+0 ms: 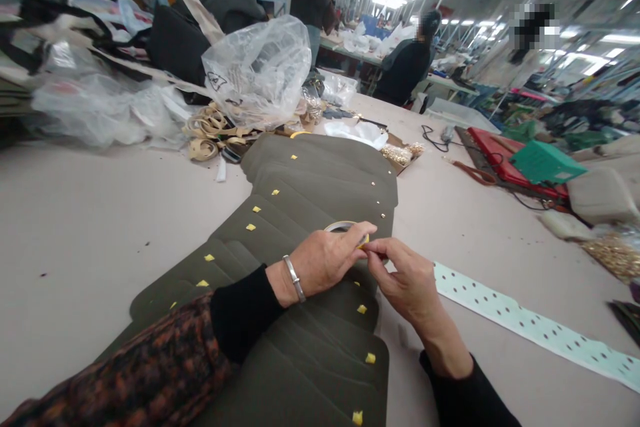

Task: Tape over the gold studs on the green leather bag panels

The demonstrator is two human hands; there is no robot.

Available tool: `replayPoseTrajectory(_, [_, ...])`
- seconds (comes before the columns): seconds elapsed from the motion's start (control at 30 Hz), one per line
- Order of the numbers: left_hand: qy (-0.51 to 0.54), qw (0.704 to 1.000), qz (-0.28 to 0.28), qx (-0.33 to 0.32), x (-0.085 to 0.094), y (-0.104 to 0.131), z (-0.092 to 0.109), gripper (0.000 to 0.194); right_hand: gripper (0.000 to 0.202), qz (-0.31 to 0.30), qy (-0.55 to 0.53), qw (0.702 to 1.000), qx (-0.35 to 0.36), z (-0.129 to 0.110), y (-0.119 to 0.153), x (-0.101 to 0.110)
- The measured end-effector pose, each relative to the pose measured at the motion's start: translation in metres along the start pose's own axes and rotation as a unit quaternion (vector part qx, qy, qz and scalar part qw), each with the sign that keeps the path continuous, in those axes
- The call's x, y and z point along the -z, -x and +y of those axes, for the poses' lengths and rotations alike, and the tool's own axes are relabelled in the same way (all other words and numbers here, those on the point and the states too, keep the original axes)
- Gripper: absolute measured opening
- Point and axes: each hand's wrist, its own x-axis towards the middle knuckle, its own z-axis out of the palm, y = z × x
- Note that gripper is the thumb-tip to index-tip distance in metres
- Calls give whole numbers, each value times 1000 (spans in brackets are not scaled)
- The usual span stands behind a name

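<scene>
head view: left hand (327, 259) grips the tape roll (345, 227) — right fingers (376, 248) pinch its yellow end; pull short, straight, over the flaps (320, 180).

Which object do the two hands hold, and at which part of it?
The left hand grips a roll of tape around its ring. The right hand pinches the yellow tape end at the roll's edge, above the olive fabric pieces.
</scene>
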Motion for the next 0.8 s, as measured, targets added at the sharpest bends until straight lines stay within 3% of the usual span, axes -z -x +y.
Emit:
replayPoseTrajectory(0.2, [-27,999,-19,8,5,-5,2,10,15,37,55,997,-34,-4,3,-2])
replayPoseTrajectory(0.33, [-63,998,-11,-3,5,-9,5,16,15,38,9,990,-136,-11,2,-1])
replayPoseTrajectory(0.4, [-70,997,5,-16,3,-10,9,19,13,47,-73,970,-229,-10,-1,-2])
replayPoseTrajectory(0.57, [-111,993,31,-11,-6,-13,3,22,23,62,-260,866,-423,20,1,0])
replayPoseTrajectory(0.63, [-168,986,-1,4,-10,-17,-10,21,29,45,-299,845,-441,37,6,2])
replayPoseTrajectory(0.8, [-232,971,-59,-14,-14,-25,-34,17,34,29,-299,844,-444,60,15,0])
